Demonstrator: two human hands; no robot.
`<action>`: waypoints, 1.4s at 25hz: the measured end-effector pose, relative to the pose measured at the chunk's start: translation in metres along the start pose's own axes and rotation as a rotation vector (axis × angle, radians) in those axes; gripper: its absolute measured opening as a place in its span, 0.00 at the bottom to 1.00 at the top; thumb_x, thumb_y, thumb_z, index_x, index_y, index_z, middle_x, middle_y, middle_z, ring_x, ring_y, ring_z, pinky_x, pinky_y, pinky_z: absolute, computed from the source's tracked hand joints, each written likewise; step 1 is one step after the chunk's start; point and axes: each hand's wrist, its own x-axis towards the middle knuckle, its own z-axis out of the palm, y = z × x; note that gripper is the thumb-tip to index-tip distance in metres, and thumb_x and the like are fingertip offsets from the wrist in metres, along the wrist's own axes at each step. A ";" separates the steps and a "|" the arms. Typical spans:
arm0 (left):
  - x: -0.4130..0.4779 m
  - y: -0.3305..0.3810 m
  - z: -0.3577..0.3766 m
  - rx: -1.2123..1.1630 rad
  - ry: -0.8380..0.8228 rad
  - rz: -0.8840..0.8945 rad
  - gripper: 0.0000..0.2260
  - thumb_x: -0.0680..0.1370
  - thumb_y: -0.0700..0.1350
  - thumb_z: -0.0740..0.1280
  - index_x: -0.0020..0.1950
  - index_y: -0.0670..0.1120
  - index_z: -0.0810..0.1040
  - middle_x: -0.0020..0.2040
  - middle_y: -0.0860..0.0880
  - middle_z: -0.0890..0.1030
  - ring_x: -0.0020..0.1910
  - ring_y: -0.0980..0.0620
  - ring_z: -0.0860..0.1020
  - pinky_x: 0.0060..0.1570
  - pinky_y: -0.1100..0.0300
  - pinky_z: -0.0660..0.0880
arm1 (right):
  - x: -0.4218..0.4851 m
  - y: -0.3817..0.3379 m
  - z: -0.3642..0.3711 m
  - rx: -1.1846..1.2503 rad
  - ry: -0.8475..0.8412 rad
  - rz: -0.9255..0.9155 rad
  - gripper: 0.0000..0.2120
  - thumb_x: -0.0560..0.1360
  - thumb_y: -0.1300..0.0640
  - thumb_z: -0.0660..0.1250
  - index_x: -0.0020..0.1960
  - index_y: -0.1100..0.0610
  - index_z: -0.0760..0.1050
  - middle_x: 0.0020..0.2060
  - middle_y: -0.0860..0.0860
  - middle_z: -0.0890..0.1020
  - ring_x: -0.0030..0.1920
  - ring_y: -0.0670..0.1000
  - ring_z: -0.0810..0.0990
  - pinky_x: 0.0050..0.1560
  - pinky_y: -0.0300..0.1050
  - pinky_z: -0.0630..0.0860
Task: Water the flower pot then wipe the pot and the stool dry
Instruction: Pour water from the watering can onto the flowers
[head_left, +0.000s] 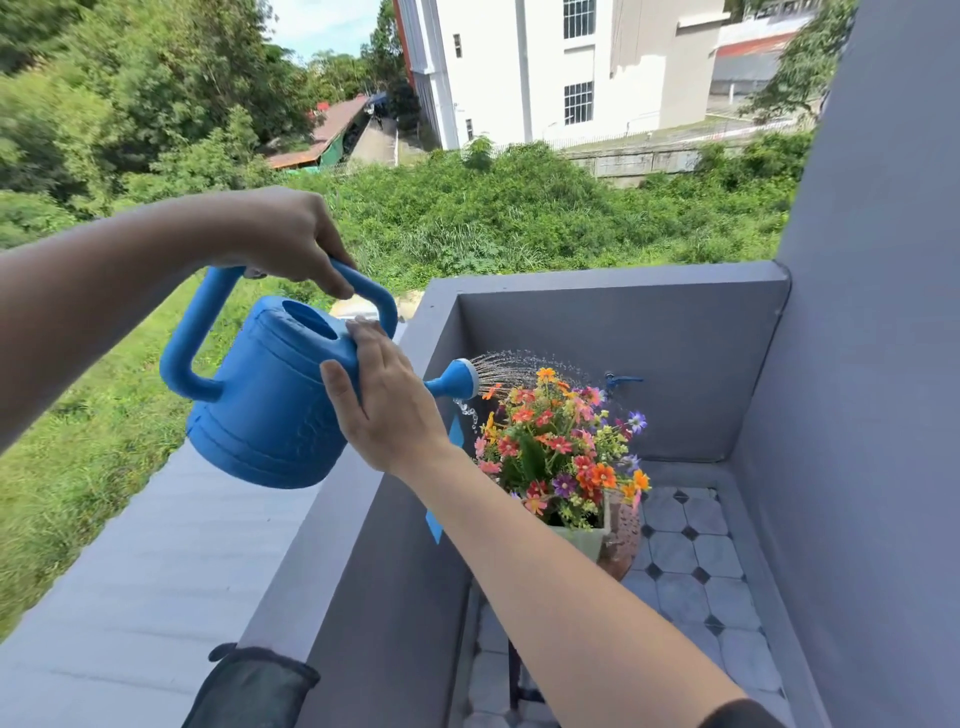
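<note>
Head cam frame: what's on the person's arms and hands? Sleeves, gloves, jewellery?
Nothing is worn on the hands: no gloves, rings or watch show on the left hand or the right hand. Both forearms are uncovered. On the right arm a dark sleeve shows only at the bottom edge of the frame. No sleeve is in view on the left arm.

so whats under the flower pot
The pot stands on a round brown stool over tiled floor. The right forearm covers the stool's near side.

My left hand (296, 241) grips the blue watering can (270, 400) by its handle, my right hand (387, 405) presses its side; water sprays over the flowers (558, 441).
</note>
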 end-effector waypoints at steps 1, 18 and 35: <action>0.000 -0.001 0.002 -0.003 -0.015 -0.002 0.09 0.70 0.53 0.74 0.49 0.55 0.84 0.26 0.46 0.75 0.27 0.47 0.70 0.26 0.61 0.66 | -0.002 0.000 0.002 0.001 -0.007 -0.003 0.27 0.81 0.48 0.53 0.75 0.63 0.57 0.75 0.57 0.62 0.77 0.54 0.55 0.75 0.47 0.51; -0.003 0.002 -0.004 -0.070 0.010 -0.041 0.08 0.70 0.48 0.74 0.49 0.52 0.84 0.15 0.53 0.69 0.18 0.53 0.64 0.20 0.63 0.62 | -0.001 -0.007 0.008 0.047 0.025 0.018 0.29 0.81 0.48 0.53 0.76 0.62 0.53 0.76 0.57 0.60 0.77 0.53 0.53 0.75 0.48 0.51; -0.016 0.015 -0.014 -0.135 -0.059 -0.028 0.07 0.70 0.48 0.74 0.48 0.54 0.84 0.26 0.47 0.73 0.19 0.53 0.63 0.18 0.64 0.61 | -0.020 -0.021 0.005 0.119 0.132 0.029 0.29 0.80 0.48 0.53 0.76 0.62 0.53 0.76 0.56 0.60 0.77 0.52 0.54 0.73 0.41 0.48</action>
